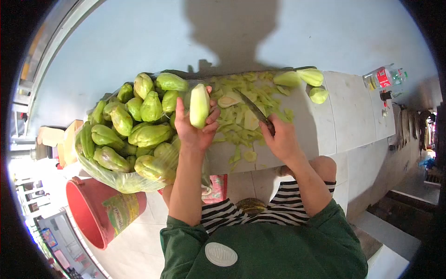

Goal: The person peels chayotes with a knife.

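The right hand (pixel 280 138) grips one knife (pixel 253 109) as the left hand (pixel 197 128) cradles one pared chayote (pixel 200 107) above the surface (pixel 303 130), likely firm, modest in weight, slick where bared and best held around its lower half; beyond lie scattered parings (pixel 239 128), one bag (pixel 123 182) of roughly twenty visible unpeeled chayotes (pixel 151 107), and, farther right, three pale ones (pixel 318 96)

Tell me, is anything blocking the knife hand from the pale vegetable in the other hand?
Nothing visible is: open space separates the knife in the right hand from the vegetable in the left hand. Peels show between them, but they lie on the surface underneath.
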Available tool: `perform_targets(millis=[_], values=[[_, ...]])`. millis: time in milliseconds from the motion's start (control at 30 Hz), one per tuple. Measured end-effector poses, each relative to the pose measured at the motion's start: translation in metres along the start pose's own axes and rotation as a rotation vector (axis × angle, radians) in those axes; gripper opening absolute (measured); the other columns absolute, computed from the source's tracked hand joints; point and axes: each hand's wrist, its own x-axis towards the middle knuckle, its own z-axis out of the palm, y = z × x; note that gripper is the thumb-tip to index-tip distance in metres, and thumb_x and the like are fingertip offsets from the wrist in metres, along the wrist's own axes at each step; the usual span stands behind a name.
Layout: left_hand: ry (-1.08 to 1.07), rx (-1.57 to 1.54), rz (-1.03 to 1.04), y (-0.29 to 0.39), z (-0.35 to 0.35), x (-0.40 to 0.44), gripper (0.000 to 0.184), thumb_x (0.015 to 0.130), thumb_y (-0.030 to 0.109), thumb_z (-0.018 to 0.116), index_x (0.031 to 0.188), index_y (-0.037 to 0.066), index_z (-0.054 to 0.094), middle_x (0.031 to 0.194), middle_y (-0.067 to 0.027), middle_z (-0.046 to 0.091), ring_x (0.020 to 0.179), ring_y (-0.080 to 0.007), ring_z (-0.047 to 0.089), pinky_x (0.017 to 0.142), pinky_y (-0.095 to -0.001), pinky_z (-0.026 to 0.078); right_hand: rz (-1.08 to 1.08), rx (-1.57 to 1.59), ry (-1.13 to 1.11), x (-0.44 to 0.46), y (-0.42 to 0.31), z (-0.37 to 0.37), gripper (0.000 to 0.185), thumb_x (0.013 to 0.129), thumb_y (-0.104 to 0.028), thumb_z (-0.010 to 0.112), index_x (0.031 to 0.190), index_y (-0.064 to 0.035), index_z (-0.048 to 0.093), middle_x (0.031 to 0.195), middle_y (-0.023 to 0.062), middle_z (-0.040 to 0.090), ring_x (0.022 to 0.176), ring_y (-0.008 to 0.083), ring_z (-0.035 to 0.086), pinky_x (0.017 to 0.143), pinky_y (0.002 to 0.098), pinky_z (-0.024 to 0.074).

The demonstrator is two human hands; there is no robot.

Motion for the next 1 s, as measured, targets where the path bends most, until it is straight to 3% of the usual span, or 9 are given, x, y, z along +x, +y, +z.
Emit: perform_targets(millis=[67, 267, 467, 600, 700, 733, 800, 900, 1000], values=[[-0.082, -0.047, -0.064, -0.001, -0.001, 0.0, 0.081, 0.088, 0.07, 0.037, 0.132, 0.002, 0.045, 0.098, -0.0116, 0.05, 0.06, -0.0127, 0.036, 0.039, -0.019, 0.025, -0.046, -0.05, 0.009, 0.0, 0.004, 0.002, 0.023, 0.09, -0.022, 0.06, 0.089, -0.0001, 0.054, 0.064, 0.0209, 0.06, 0.059, 0.0397, 0.06, 0.053, 0.0457, 0.0463], [-0.259, -0.155, -0.116, -0.004, 0.0, 0.001, 0.084, 0.09, 0.064, 0.041, 0.14, -0.002, 0.032, 0.107, -0.0162, 0.047, 0.063, -0.013, 0.037, 0.04, -0.0195, 0.031, 0.012, -0.03, -0.023, 0.001, -0.002, -0.004, 0.023, 0.09, -0.022, 0.061, 0.088, -0.0001, 0.054, 0.062, 0.0205, 0.059, 0.059, 0.0397, 0.06, 0.053, 0.0458, 0.0456], [-0.101, -0.058, -0.042, -0.002, -0.001, -0.003, 0.074, 0.087, 0.061, 0.044, 0.134, 0.005, 0.043, 0.12, -0.0245, 0.054, 0.064, -0.0159, 0.046, 0.049, -0.0254, 0.037, 0.008, 0.001, -0.013, 0.003, -0.004, -0.004, 0.022, 0.089, -0.02, 0.062, 0.086, 0.0005, 0.054, 0.064, 0.0213, 0.059, 0.061, 0.0404, 0.059, 0.054, 0.0454, 0.0446], [-0.08, -0.026, 0.043, 0.005, -0.002, -0.016, 0.07, 0.092, 0.056, 0.041, 0.138, 0.003, 0.038, 0.127, -0.0257, 0.053, 0.066, -0.0146, 0.044, 0.052, -0.0234, 0.037, -0.045, -0.037, -0.034, 0.0, 0.001, -0.003, 0.022, 0.089, -0.02, 0.061, 0.086, 0.0006, 0.054, 0.068, 0.0221, 0.06, 0.065, 0.0404, 0.06, 0.057, 0.046, 0.0455], [0.128, 0.17, 0.221, 0.028, -0.002, -0.054, 0.06, 0.097, 0.047, 0.036, 0.136, 0.001, 0.039, 0.125, -0.0276, 0.053, 0.076, -0.0227, 0.056, 0.059, -0.0281, 0.048, 0.057, -0.037, -0.001, -0.007, -0.003, -0.001, 0.024, 0.091, -0.023, 0.06, 0.09, 0.0007, 0.057, 0.071, 0.0202, 0.061, 0.065, 0.0378, 0.061, 0.059, 0.0458, 0.0449], [0.168, 0.137, 0.336, 0.038, 0.006, -0.07, 0.055, 0.099, 0.041, 0.033, 0.135, 0.0, 0.039, 0.125, -0.0282, 0.053, 0.085, -0.0293, 0.059, 0.068, -0.0334, 0.052, 0.033, -0.031, 0.027, -0.008, -0.001, 0.0, 0.024, 0.091, -0.023, 0.06, 0.092, 0.0006, 0.058, 0.071, 0.0193, 0.062, 0.063, 0.0364, 0.061, 0.059, 0.0455, 0.0447], [0.229, 0.107, 0.57, 0.06, 0.017, -0.112, 0.048, 0.103, 0.033, 0.027, 0.132, -0.003, 0.04, 0.124, -0.0274, 0.054, 0.106, -0.0437, 0.059, 0.084, -0.0455, 0.056, -0.036, -0.088, 0.021, -0.007, 0.012, 0.002, 0.027, 0.09, -0.022, 0.063, 0.091, 0.0043, 0.058, 0.064, 0.0151, 0.057, 0.055, 0.0242, 0.053, 0.054, 0.0378, 0.0415], [0.474, 0.298, 0.843, 0.089, 0.009, -0.188, 0.046, 0.103, 0.03, 0.033, 0.133, -0.005, 0.039, 0.124, -0.0265, 0.054, 0.109, -0.0418, 0.059, 0.086, -0.0427, 0.055, -0.009, -0.094, -0.001, -0.008, -0.002, -0.001, 0.026, 0.091, -0.023, 0.06, 0.089, 0.0032, 0.057, 0.067, 0.0192, 0.058, 0.058, 0.0323, 0.057, 0.055, 0.0413, 0.0422], [0.593, 0.34, 1.061, 0.12, -0.044, -0.263, 0.042, 0.101, 0.022, 0.041, 0.128, -0.009, 0.039, 0.121, -0.0275, 0.054, 0.106, -0.0395, 0.06, 0.085, -0.0405, 0.056, -0.062, -0.082, -0.009, -0.009, -0.003, 0.001, 0.027, 0.091, -0.022, 0.06, 0.086, 0.0036, 0.056, 0.063, 0.0182, 0.055, 0.054, 0.03, 0.053, 0.053, 0.0394, 0.0403]])
